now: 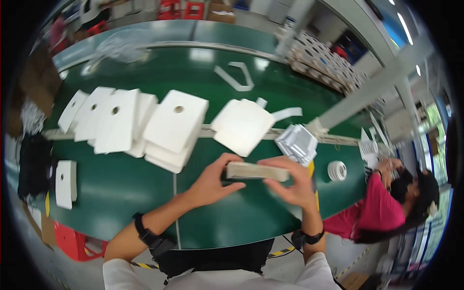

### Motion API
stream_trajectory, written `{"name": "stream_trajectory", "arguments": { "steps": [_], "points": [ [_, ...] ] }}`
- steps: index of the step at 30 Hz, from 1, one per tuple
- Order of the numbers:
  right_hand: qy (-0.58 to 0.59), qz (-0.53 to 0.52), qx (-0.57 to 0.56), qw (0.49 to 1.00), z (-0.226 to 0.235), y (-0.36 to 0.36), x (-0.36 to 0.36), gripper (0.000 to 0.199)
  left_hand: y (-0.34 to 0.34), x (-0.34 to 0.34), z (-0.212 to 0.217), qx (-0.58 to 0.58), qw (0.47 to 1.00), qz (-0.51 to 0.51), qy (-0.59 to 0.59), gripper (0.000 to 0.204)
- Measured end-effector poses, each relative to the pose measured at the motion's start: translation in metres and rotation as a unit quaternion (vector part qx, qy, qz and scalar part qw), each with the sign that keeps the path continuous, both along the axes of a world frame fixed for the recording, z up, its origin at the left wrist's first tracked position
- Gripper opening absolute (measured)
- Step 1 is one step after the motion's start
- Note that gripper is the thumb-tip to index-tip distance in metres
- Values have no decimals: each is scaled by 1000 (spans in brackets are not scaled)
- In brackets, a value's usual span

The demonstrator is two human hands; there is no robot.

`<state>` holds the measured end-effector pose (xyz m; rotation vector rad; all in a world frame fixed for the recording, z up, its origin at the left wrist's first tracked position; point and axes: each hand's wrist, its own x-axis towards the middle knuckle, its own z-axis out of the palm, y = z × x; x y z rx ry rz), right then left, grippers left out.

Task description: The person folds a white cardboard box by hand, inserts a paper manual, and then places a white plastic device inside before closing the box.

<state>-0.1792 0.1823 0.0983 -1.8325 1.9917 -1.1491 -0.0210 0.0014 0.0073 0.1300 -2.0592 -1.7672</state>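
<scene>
a long green counter (145, 188) fills the room, red stools (181, 8) beyond it, ceiling strip lights (405, 28) up right of it.

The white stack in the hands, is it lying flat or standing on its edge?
On its edge: the white stack shows its thin side upward, gripped at its ends by the left hand and the right hand.

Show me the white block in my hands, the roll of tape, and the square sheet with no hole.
white block (256, 171), head view, long front edge
roll of tape (337, 170), head view, top ring
square sheet (241, 126), head view, middle
</scene>
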Motion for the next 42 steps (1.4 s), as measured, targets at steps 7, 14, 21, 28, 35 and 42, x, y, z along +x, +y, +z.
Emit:
{"name": "stream_trajectory", "arguments": {
  "steps": [7,14,21,28,35,42],
  "points": [
    [275,59,-269,921,55,-114,13,41,-8,1,-18,-6,999,-42,-3,23],
    [139,120,-131,974,2,-139,21,38,-3,3,-26,-57,996,-15,60,8],
    [241,-159,-10,957,-81,-96,-44,43,-10,1,-16,-73,996,-56,15,7],
    [246,-146,39,957,-85,-89,-43,46,-12,3,-13,-82,995,-61,-4,7],
    [296,-132,72,943,-73,-95,-47,42,-9,0,-7,-86,994,-66,-19,7],
    [335,-111,162,921,-63,-106,-45,34,-9,0,-5,-89,993,-71,-30,8]
  ]
}}
